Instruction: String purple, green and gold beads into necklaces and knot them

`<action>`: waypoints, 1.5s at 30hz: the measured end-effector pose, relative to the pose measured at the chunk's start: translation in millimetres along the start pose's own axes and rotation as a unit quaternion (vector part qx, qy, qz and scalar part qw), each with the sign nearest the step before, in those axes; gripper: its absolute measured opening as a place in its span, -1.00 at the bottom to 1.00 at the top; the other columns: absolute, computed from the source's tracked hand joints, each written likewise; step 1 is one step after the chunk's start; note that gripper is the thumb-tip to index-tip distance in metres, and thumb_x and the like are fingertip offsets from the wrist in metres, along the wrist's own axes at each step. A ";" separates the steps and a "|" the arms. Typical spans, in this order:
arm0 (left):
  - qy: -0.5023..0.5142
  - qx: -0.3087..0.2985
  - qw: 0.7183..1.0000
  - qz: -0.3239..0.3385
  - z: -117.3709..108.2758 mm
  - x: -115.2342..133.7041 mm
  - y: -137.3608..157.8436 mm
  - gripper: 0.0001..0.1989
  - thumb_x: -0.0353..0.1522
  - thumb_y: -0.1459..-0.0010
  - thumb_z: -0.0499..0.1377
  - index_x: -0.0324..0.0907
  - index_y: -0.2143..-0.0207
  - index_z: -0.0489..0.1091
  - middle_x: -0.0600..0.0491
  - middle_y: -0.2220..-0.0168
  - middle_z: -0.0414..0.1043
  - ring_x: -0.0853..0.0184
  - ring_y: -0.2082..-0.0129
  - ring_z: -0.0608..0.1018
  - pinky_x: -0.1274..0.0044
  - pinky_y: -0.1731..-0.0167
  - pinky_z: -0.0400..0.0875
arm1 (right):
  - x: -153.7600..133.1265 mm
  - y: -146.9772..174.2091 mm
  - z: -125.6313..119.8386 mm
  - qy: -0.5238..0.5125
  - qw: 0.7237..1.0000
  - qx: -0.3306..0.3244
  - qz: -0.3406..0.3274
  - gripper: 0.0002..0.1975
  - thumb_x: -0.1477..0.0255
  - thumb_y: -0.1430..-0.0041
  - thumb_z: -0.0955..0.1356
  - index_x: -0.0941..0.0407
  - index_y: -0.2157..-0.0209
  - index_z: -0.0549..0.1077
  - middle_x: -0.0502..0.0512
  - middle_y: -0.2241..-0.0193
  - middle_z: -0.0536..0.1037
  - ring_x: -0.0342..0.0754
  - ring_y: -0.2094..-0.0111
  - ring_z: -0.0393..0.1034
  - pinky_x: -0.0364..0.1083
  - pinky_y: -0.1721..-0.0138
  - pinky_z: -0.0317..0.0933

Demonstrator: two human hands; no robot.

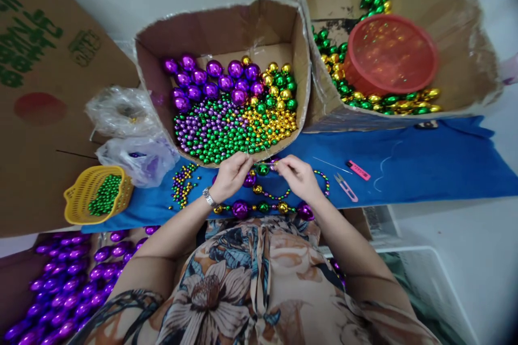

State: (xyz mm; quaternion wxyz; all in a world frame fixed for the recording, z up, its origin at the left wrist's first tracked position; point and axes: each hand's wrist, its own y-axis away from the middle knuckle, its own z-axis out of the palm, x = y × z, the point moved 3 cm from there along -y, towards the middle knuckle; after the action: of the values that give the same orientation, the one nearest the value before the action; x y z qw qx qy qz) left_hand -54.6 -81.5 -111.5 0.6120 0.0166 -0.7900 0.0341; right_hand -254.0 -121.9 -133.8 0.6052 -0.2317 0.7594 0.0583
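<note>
My left hand (232, 173), with a metal-band watch (209, 195) at its wrist, pinches one side of a short stretch of thread (265, 163). Opposite it, my right hand (300, 177) pinches the other side, so the thread runs between my fingertips. Loose pale thread ends stick up near both hands. Beneath them lies a strand of purple, green and gold beads (264, 207) on the blue cloth (413, 164), its large beads nearest my body. Fingers hide part of the strand, and any knot is too small to make out.
Ahead stands a cardboard box (218, 27) of mixed beads. Another box (457, 64) at right holds beads and a red basin (392, 54). A yellow basket (76, 199) is at left. Pink snips (347, 188), a pink lighter (358, 170) and a needle (332, 165) lie at right.
</note>
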 end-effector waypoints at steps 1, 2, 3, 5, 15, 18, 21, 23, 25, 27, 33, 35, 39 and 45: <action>-0.033 0.018 0.999 0.008 -4.6 -0.6 -0.2 -0.76 -0.23 -0.17 0.21 -0.18 0.47 0.46 0.02 0.44 0.42 0.36 0.39 0.40 0.53 0.30 0.28 | 3.4 1.7 -2.6 -0.092 0.995 0.026 0.033 -0.71 0.17 -0.28 0.29 0.08 0.39 0.41 0.05 0.32 0.52 -0.13 0.32 0.43 -0.11 0.25 0.35; -0.044 0.021 0.999 0.001 -7.8 -3.1 -0.5 -0.75 -0.25 -0.16 0.22 -0.18 0.52 0.43 0.04 0.47 0.39 0.36 0.42 0.37 0.53 0.33 0.27 | 6.8 3.4 -4.5 -0.179 0.980 0.052 0.062 -0.70 0.13 -0.26 0.29 0.07 0.40 0.36 0.06 0.24 0.52 -0.11 0.26 0.45 -0.07 0.20 0.38; -0.026 0.011 0.999 -0.022 -9.5 -7.2 -0.7 -0.73 -0.24 -0.14 0.22 -0.18 0.56 0.40 0.05 0.50 0.36 0.37 0.45 0.35 0.54 0.38 0.25 | 9.8 5.1 -5.6 -0.255 0.960 0.074 0.087 -0.68 0.10 -0.25 0.28 0.06 0.41 0.30 0.06 0.18 0.52 -0.08 0.19 0.46 -0.02 0.13 0.40; 0.085 -0.026 0.993 -0.082 -7.3 -16.5 -0.6 -0.69 -0.21 -0.11 0.23 -0.20 0.59 0.35 0.03 0.49 0.39 0.37 0.47 0.36 0.56 0.47 0.24 | 14.0 7.9 -5.1 -0.357 0.920 0.099 0.124 -0.64 0.05 -0.23 0.27 0.05 0.42 0.21 0.06 0.17 0.52 -0.03 0.08 0.46 0.11 0.00 0.37; 0.399 -0.140 0.901 -0.104 33.9 -1.4 -14.4 -0.63 -0.12 -0.08 0.29 -0.19 0.47 0.26 0.05 0.54 0.36 0.32 0.47 0.49 0.56 0.58 0.30 | 17.4 5.5 1.3 -0.439 0.869 0.148 0.175 -0.60 0.08 -0.12 0.34 0.03 0.44 0.10 -0.17 0.60 -0.06 -0.22 0.61 -0.05 -0.13 0.35 0.36; 0.383 -0.109 0.913 -0.090 34.5 0.3 -18.1 -0.60 -0.10 -0.08 0.30 -0.19 0.49 0.24 0.19 0.64 0.10 0.49 0.65 0.25 0.63 0.65 0.10 | 14.4 4.4 -2.6 -0.399 0.889 0.154 0.167 -0.59 0.10 -0.14 0.33 0.04 0.47 0.06 -0.17 0.62 -0.10 -0.23 0.63 -0.14 -0.19 0.53 0.18; 0.367 -0.073 0.922 -0.095 31.1 -6.5 -17.6 -0.58 -0.10 -0.08 0.30 -0.20 0.50 0.21 0.22 0.63 0.00 0.54 0.66 0.15 0.64 0.65 0.01 | 10.8 4.0 -3.4 -0.375 0.904 0.138 0.153 -0.58 0.12 -0.17 0.32 0.06 0.48 0.03 -0.18 0.62 -0.07 -0.25 0.64 -0.15 -0.21 0.57 0.10; 0.362 -0.059 0.924 -0.110 29.2 -15.0 -15.7 -0.58 -0.11 -0.09 0.29 -0.20 0.51 0.20 0.22 0.63 -0.01 0.54 0.65 0.15 0.64 0.64 0.02 | 11.7 3.7 -1.5 -0.362 0.913 0.120 0.147 -0.58 0.13 -0.18 0.32 0.06 0.48 0.03 -0.18 0.61 -0.04 -0.27 0.65 -0.13 -0.21 0.57 0.10; 0.359 -0.049 0.923 -0.132 28.6 -25.5 -13.1 -0.57 -0.11 -0.08 0.29 -0.19 0.52 0.18 0.22 0.64 -0.02 0.54 0.66 0.16 0.64 0.64 0.01 | 17.0 3.7 2.3 -0.354 0.916 0.106 0.155 -0.57 0.14 -0.17 0.34 0.06 0.49 0.04 -0.19 0.61 -0.01 -0.28 0.65 -0.11 -0.22 0.57 0.09; 0.362 -0.038 0.918 -0.156 29.0 -35.9 -10.1 -0.55 -0.10 -0.04 0.31 -0.18 0.53 0.16 0.24 0.65 -0.05 0.53 0.67 0.16 0.65 0.66 -0.03 | 25.6 4.7 6.6 -0.356 0.912 0.106 0.174 -0.56 0.12 -0.14 0.36 0.06 0.49 0.06 -0.20 0.62 0.02 -0.29 0.66 -0.11 -0.23 0.58 0.08; 0.358 -0.027 0.921 -0.154 28.1 -35.0 -3.1 -0.62 -0.11 -0.07 0.29 -0.18 0.49 0.24 0.15 0.61 0.20 0.43 0.58 0.35 0.62 0.63 0.13 | 26.5 9.8 4.2 -0.235 0.959 0.054 0.146 -0.69 0.09 -0.20 0.32 0.05 0.35 0.28 -0.20 0.63 0.12 -0.26 0.63 0.03 -0.18 0.48 0.17; 0.298 -0.046 0.950 -0.081 27.8 -18.4 -4.4 -0.68 -0.14 -0.15 0.23 -0.20 0.46 0.34 0.01 0.39 0.42 0.38 0.41 0.46 0.55 0.44 0.33 | 11.5 8.7 -0.3 -0.082 0.993 -0.011 0.088 -0.72 0.15 -0.22 0.33 0.04 0.14 0.38 -0.17 0.61 0.17 -0.23 0.59 0.11 -0.17 0.45 0.13; 0.162 -0.056 0.983 0.068 34.4 14.1 -11.0 -0.69 -0.18 -0.24 0.15 -0.20 0.45 0.44 -0.08 0.06 0.45 0.24 0.06 0.47 0.40 0.01 0.33 | -20.5 3.4 -4.8 0.129 0.989 -0.066 -0.040 -0.82 0.31 -0.28 0.31 0.08 0.16 0.47 -0.09 0.57 0.28 -0.21 0.53 0.16 -0.16 0.41 0.09; 0.276 -0.116 0.951 0.079 54.8 8.7 -24.9 -0.76 -0.17 -0.25 0.14 -0.16 0.30 0.42 -0.05 0.14 0.51 0.20 0.02 0.51 0.32 -0.06 0.32 | -36.3 3.4 -15.9 0.108 0.990 -0.022 -0.087 -0.82 0.34 -0.32 0.26 0.11 0.32 0.40 -0.04 0.49 0.39 -0.22 0.50 0.22 -0.18 0.40 0.13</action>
State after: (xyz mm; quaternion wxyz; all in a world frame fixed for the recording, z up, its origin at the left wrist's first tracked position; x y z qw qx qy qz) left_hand -108.0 -110.2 -115.8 0.7991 -0.1268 -0.5876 -0.0060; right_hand -263.8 -114.6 -96.0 0.5169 -0.3147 0.7961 -0.0032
